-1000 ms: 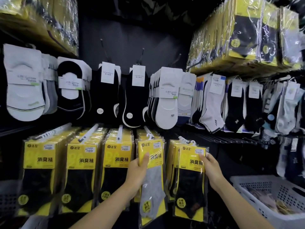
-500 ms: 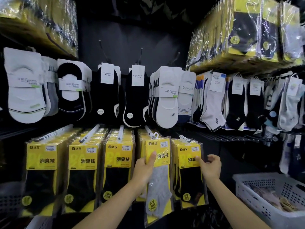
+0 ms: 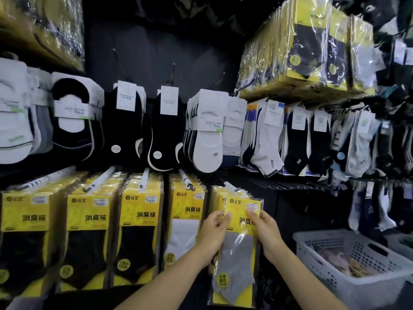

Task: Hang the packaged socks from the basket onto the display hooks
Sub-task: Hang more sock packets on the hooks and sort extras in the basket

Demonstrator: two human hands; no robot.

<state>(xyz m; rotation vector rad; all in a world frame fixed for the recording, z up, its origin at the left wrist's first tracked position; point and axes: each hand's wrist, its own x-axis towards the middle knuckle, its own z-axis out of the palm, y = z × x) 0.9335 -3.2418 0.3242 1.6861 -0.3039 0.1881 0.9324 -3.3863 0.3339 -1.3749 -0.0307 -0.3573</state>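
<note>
Fingers point(image 3: 224, 217) of my left hand point(image 3: 213, 231) and right hand point(image 3: 267, 231) pinch the grey sock pack point(image 3: 239, 253), basket point(image 3: 330, 276) lower right, hook point(image 3: 229, 186) tip hidden.

Both the left hand point(image 3: 213, 229) and right hand point(image 3: 267, 230) pinch a grey sock pack point(image 3: 240, 253).

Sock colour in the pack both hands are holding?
Grey sock, in a pack with a yellow card. The head view shows it best.
</note>
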